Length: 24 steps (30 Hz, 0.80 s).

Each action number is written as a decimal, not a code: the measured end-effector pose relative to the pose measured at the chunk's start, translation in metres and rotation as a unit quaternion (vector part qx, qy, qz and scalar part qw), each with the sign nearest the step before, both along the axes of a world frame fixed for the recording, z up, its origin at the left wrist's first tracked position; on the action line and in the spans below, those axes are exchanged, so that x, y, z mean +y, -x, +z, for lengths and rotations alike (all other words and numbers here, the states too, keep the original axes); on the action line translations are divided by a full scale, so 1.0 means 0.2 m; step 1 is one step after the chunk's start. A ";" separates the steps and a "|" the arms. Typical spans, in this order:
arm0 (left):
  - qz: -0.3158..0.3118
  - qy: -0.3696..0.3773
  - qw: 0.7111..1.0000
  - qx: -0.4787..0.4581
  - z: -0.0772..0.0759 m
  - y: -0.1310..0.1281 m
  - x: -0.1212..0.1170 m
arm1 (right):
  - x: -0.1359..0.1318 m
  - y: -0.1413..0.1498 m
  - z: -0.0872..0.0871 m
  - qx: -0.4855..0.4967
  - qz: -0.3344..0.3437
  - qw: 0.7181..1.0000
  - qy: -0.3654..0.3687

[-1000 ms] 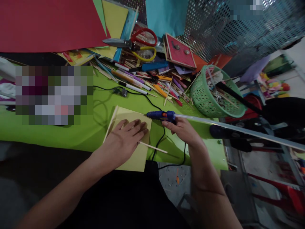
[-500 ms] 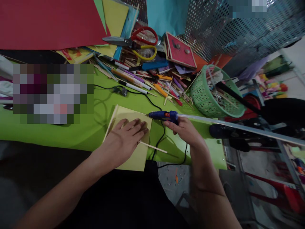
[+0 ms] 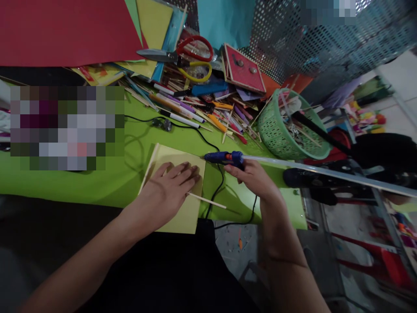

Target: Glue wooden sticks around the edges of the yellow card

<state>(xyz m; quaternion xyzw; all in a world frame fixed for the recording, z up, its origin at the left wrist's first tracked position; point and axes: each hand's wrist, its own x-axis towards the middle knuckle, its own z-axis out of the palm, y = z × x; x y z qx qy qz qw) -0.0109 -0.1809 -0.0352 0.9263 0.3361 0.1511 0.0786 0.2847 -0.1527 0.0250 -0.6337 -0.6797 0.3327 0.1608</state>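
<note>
My left hand point(image 3: 169, 191) lies palm down with fingers spread on a yellow card point(image 3: 182, 221), pressing it against the green tabletop. A thin wooden stick point(image 3: 211, 201) juts out to the right from under this hand; its other end is hidden. A pale strip point(image 3: 149, 169) runs along the card's left edge. My right hand point(image 3: 252, 177) grips a blue hot glue gun point(image 3: 224, 157), its nozzle at the card's upper right corner. A long clear glue stick point(image 3: 312, 168) sticks out of the gun's back.
Behind the card lie pens, loose sticks and large scissors point(image 3: 176, 56). A green basket point(image 3: 276, 126) of odds and ends stands right of them. A black cord point(image 3: 213, 195) crosses the green table point(image 3: 97, 187). Red paper point(image 3: 65, 34) covers the back left.
The glue gun's nozzle has shifted slightly right relative to the card's upper right corner. My left hand stays in place on the card. The whole view has shifted a little.
</note>
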 end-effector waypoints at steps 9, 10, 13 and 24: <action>0.000 0.018 1.000 0.003 -0.01 0.00 0.00 | 0.00 -0.02 0.00 0.007 0.003 1.000 -0.008; -0.001 0.016 1.000 0.004 -0.01 0.00 0.00 | 0.00 -0.01 0.00 0.009 0.005 1.000 -0.012; -0.001 0.001 1.000 -0.004 -0.01 0.00 0.00 | 0.00 0.01 -0.01 0.020 0.010 1.000 -0.022; -0.003 0.019 1.000 -0.004 -0.03 0.01 0.01 | -0.01 -0.03 -0.02 0.015 -0.005 1.000 -0.016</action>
